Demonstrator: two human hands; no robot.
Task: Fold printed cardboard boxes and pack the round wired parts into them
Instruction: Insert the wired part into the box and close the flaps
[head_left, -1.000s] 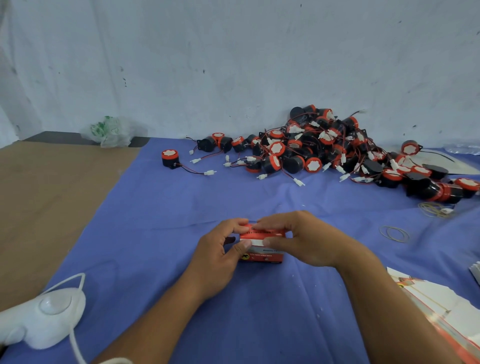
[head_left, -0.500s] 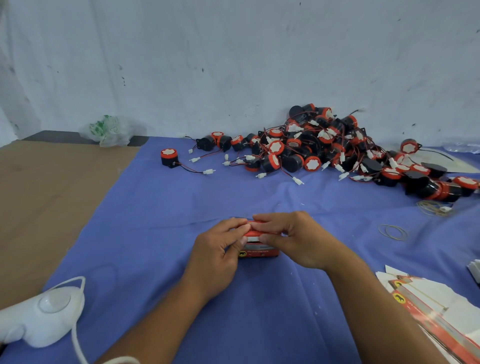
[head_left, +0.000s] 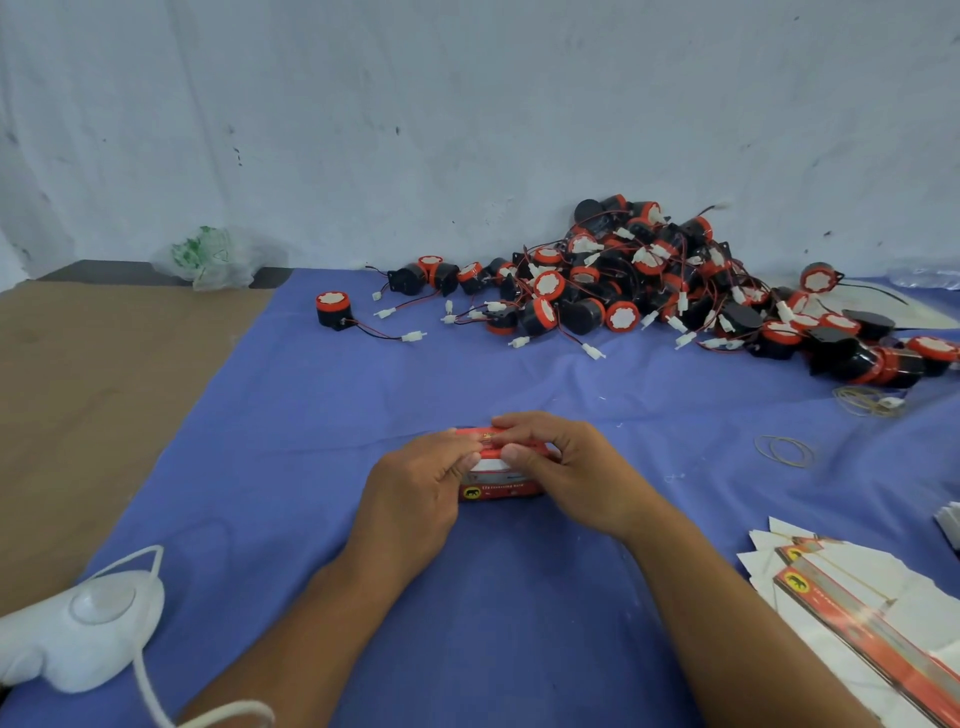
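A small red and white printed box (head_left: 500, 487) rests on the blue cloth (head_left: 322, 447) in front of me. My left hand (head_left: 415, 486) grips its left end, fingertips pressed on the top flap. My right hand (head_left: 569, 470) covers its right side and top, thumb on the front face. A large pile of black and orange round wired parts (head_left: 644, 283) lies against the back wall. One single round part (head_left: 332, 309) stands apart at the pile's left. What is inside the box is hidden.
Flat printed box blanks (head_left: 852, 597) lie stacked at the lower right. Rubber bands (head_left: 784, 449) sit on the cloth to the right. A white mask with a cord (head_left: 83, 639) is at the lower left. A crumpled plastic bag (head_left: 213, 257) lies by the wall; bare brown tabletop (head_left: 88, 395) at left.
Both hands have pressed down and closer together on top of the box; the flap looks lower than one second ago. The box stays in the same spot.
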